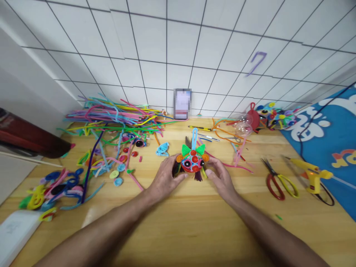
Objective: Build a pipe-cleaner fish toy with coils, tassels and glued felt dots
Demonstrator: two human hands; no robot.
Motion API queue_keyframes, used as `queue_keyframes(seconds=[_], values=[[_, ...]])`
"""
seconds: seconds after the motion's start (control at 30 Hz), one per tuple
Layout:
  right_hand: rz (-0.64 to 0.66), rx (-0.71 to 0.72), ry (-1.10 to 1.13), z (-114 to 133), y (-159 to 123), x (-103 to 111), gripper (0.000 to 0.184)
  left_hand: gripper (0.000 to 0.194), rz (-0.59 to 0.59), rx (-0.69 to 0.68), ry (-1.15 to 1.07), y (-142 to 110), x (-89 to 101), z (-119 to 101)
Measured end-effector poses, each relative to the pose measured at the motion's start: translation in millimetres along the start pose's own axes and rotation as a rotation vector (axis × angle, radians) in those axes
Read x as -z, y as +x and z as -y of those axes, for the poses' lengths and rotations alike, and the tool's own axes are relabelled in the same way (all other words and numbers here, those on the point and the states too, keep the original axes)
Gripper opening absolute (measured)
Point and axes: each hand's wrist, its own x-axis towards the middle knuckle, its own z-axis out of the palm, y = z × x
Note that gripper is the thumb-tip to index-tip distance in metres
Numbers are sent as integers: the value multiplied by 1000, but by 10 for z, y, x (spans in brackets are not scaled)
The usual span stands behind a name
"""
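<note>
A small pipe-cleaner figure (192, 160) with green ears, red and orange coils and a blue loop on top sits at the middle of the wooden table (194, 222). My left hand (166, 177) grips its left side with curled fingers. My right hand (220, 175) holds its right side the same way. Both forearms reach in from the bottom edge.
A big heap of coloured pipe cleaners (111, 118) lies at the back left, with coiled pieces (55, 189) nearer. Red-and-yellow scissors (278, 180) and a yellow glue gun (311, 172) lie at right, by a blue mat (330, 129). More finished figures (272, 115) sit at the back right.
</note>
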Motion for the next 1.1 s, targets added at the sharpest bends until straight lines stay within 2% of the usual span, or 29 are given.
queue_keyframes(seconds=[0.13, 0.63, 0.83, 1.1], values=[[1, 3, -2, 18, 11, -18, 46, 57, 8, -20, 5, 14, 2, 7], [-27, -6, 14, 10, 37, -59, 53, 56, 37, 43, -33, 19, 23, 0], [-8, -15, 31, 90, 12, -48, 47, 57, 39, 86, -9, 11, 29, -18], [-14, -11, 34, 67, 10, -53, 43, 56, 7, 59, 23, 7, 3, 32]])
